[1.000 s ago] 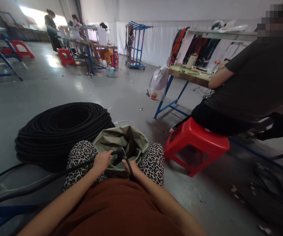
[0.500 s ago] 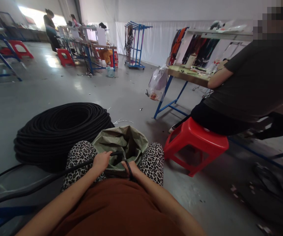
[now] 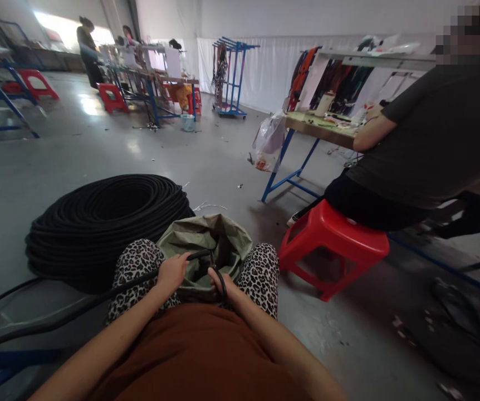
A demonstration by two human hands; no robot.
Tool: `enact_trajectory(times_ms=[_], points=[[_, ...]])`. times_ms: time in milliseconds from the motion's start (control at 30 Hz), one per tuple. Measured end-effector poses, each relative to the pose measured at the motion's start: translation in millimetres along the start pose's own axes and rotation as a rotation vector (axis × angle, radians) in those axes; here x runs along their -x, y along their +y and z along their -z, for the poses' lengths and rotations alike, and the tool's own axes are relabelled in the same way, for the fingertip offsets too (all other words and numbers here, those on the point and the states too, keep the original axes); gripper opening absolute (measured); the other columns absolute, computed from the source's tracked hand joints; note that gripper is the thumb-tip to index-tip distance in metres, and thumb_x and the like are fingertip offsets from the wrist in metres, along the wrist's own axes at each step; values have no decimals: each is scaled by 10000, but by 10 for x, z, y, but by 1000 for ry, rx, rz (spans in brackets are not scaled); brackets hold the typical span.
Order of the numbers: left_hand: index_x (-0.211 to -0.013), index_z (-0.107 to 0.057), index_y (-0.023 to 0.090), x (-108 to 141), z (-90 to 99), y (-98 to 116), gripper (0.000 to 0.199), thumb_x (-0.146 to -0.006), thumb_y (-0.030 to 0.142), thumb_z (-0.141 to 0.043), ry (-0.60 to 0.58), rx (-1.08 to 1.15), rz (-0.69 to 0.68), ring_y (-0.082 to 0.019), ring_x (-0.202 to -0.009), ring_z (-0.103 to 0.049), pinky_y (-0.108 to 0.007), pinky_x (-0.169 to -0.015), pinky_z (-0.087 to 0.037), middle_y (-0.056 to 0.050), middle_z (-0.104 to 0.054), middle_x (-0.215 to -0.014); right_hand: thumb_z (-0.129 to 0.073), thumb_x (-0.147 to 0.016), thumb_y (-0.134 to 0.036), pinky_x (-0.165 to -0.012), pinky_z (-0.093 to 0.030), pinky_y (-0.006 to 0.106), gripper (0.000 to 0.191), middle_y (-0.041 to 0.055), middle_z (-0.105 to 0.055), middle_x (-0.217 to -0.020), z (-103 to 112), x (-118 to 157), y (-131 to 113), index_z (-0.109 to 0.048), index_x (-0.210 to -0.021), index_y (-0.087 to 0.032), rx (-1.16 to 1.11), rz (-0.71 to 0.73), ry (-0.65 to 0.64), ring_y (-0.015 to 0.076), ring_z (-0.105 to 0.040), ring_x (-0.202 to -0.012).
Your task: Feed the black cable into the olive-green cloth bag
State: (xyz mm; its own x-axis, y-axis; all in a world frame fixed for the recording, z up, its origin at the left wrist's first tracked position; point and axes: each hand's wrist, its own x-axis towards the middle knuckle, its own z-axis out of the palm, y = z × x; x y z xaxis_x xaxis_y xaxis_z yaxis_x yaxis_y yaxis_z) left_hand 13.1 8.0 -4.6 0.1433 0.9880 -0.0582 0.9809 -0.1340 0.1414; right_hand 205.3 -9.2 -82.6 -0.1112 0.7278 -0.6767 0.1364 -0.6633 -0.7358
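Note:
My left hand (image 3: 173, 273) is closed around a black cord (image 3: 140, 278), whose short end sticks out past my fingers over the sack. In my closed right hand (image 3: 224, 284) are scissors (image 3: 220, 281) with black loop handles; their blades point up at the cord's end and appear to touch it. Below both hands, between my knees, an olive-green sack (image 3: 202, 225) stands with its mouth spread wide. To the left on the floor lies a large coil of black cord (image 3: 52, 234). My fingers partly hide the scissors, and the sack's contents are too dark to make out.
A person in a dark shirt (image 3: 432, 139) sits close on my right on a red stool (image 3: 348, 228), at a workbench (image 3: 323, 125) with a plastic bag (image 3: 268, 142) hanging from it. A blue rack (image 3: 234, 78) stands farther back. Blue metal legs (image 3: 10, 362) are at lower left.
My right hand and the scissors have shifted slightly, and the handles look more spread from my palm. The cord's end has risen a little. My left hand keeps its hold.

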Motion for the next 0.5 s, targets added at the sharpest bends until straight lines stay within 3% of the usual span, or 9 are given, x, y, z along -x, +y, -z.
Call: enact_trajectory(times_ms=[167,500], points=[[-1309,-581,209,3,-10,5,406,-965,256,-371,20,30,8,-205,-988,-653,-318,-853,-466,-98,-708,-1104,-521,-951,-521,-431,-431,199,438,-11,-543,-555,1,23,4,-567,-757,-132,40,29,-59,89,-497,-396],[-1301,-587,223,36,-9,25,390,-966,261,-390,13,19,-3,-199,-993,-666,-300,-828,-467,-82,-713,-1131,-500,-973,-483,-452,-425,195,430,-9,-546,-546,5,95,-65,-576,-754,-121,120,77,-59,92,-511,-416]])
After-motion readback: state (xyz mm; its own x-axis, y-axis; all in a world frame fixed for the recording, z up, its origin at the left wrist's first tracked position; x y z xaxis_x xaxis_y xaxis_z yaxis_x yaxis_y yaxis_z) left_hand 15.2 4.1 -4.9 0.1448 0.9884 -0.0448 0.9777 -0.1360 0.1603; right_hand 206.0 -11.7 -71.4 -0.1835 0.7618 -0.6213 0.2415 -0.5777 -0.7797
